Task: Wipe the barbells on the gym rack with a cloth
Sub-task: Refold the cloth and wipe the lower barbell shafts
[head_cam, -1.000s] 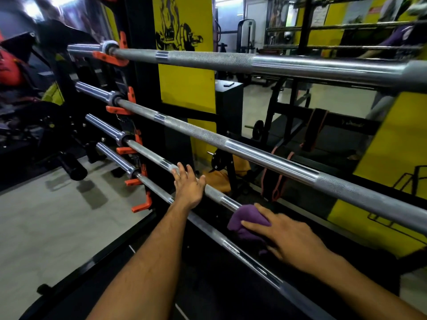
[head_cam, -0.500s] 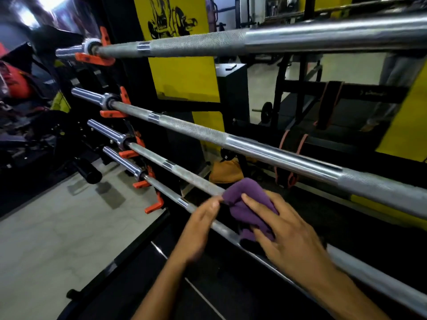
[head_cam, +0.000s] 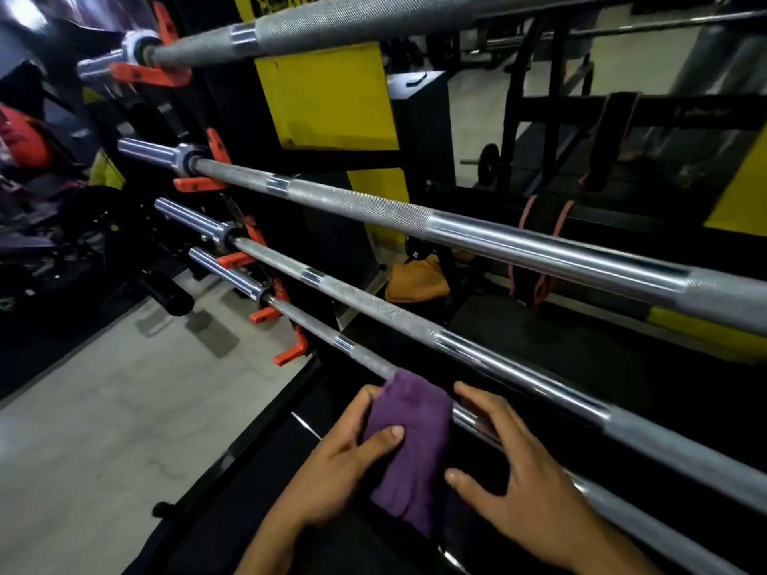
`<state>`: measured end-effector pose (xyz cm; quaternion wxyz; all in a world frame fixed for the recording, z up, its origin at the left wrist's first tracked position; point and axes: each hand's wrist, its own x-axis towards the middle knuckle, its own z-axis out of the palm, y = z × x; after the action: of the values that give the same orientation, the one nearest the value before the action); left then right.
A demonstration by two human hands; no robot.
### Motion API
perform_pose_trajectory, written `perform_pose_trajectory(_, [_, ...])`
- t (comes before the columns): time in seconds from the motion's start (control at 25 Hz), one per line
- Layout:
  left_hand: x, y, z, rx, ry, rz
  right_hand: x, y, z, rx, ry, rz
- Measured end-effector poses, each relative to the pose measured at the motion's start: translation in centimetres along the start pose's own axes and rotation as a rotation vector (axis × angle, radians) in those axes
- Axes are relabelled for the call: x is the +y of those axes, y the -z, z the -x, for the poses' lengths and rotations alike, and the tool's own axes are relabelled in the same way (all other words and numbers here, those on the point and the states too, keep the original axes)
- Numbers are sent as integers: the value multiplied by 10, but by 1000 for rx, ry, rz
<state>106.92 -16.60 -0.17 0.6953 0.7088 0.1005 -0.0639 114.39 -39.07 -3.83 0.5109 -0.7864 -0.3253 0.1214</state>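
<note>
My left hand [head_cam: 344,462] grips the purple cloth [head_cam: 411,446], draped over the lowest barbell [head_cam: 315,321] near the rack's bottom; my right hand [head_cam: 519,483] rests open beside it. Loosely draped, the cloth could slide off mid-wipe.

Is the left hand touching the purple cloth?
Touching: the head view shows the left hand gripping the purple cloth, thumb pressed on its front.

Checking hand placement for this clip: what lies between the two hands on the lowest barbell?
In the head view, the purple cloth draped over the lowest barbell lies between them: the left hand grips it, the right hand sits beside it.
</note>
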Motion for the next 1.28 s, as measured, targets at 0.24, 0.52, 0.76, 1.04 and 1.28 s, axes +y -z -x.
perform_pose_trajectory(0.24, [4,4,-33,-371,-34,-270,6,-10,-11,-161,-218,-350])
perform_pose_trajectory(0.52, [17,47,-102,-93,-672,-745,2,-29,26,607,-693,-1221])
perform_pose_trajectory(0.76, [4,101,-181,201,-658,-1278,-10,-26,21,1206,-454,-1471])
perform_pose_trajectory(1.04, [-2,111,-189,273,-710,-1372,-31,-17,-43,1387,-110,-1681])
perform_pose_trajectory(1.28, [-7,118,-189,328,-638,-1349,-59,-67,-127,1234,-259,-1840])
